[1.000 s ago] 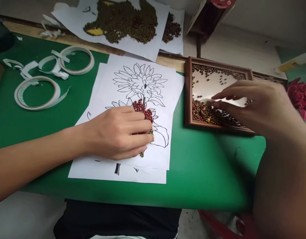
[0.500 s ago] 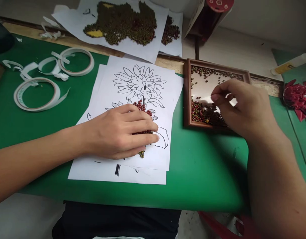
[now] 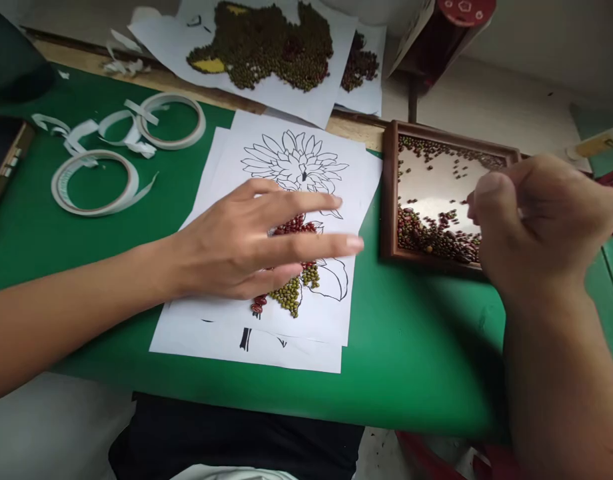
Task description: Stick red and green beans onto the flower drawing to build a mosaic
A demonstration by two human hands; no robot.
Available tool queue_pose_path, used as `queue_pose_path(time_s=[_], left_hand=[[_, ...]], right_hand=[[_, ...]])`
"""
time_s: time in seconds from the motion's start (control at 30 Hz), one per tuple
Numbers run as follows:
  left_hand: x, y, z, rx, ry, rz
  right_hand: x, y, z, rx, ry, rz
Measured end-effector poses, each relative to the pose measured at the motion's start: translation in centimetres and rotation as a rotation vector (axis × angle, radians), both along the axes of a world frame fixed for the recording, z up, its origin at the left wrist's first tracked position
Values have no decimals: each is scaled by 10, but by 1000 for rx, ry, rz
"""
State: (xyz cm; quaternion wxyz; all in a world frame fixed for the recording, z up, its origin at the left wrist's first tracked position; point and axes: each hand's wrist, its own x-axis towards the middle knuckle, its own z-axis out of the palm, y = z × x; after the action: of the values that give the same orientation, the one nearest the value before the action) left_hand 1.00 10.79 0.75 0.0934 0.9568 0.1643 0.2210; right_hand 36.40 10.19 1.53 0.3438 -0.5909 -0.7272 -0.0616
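Note:
My left hand (image 3: 266,243) hovers over or rests lightly on a sheet of paper with a flower line drawing (image 3: 296,157), its fingers spread and nothing in them. Partly hidden under those fingers, red beans (image 3: 294,225) and green beans (image 3: 288,297) fill parts of the drawing. To the right, my right hand (image 3: 541,220) is closed above the right side of a brown wooden tray (image 3: 389,193). Whatever its fingertips hold, if anything, is hidden. Loose mixed beans (image 3: 436,237) lie along the tray's near and far sides.
Two rolls of white tape (image 3: 126,193) and torn tape strips lie on the green tabletop (image 3: 411,373) at left. Behind the drawing is a paper with a bean-covered picture (image 3: 281,47). A red-topped container (image 3: 451,33) stands behind the tray.
My left hand has lifted and spread its fingers, uncovering more beans. My right hand has drawn back rightward from the tray's middle and turned, its fingers curled. The view has shifted slightly.

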Motion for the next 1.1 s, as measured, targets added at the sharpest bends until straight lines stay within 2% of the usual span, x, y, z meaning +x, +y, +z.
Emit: queue_pose_path(time_s=[0.1, 0.17, 0.27, 0.43, 0.6, 0.77, 1.0, 1.1], left_hand=[[0, 0, -1, -43, 186, -168], [2, -2, -3, -101, 266, -212], [2, -3, -5, -177, 294, -186], [1, -4, -5, -192, 277, -158], [2, -5, -6, -179, 169, 2], [1, -1, -5, -149, 128, 107], [1, 1, -7, -98, 24, 48], [1, 2, -7, -87, 8, 24]], right_hand=[[-8, -3, 3, 70, -57, 114], [-13, -5, 4, 63, -115, 160], [-20, -7, 4, 65, -160, 189], [-29, -12, 5, 39, -127, 302], [-36, -15, 6, -8, -93, 379], [-38, -13, 3, 43, -111, 382], [-45, -21, 7, 8, -144, 551], [-49, -26, 9, -36, -169, 575]])
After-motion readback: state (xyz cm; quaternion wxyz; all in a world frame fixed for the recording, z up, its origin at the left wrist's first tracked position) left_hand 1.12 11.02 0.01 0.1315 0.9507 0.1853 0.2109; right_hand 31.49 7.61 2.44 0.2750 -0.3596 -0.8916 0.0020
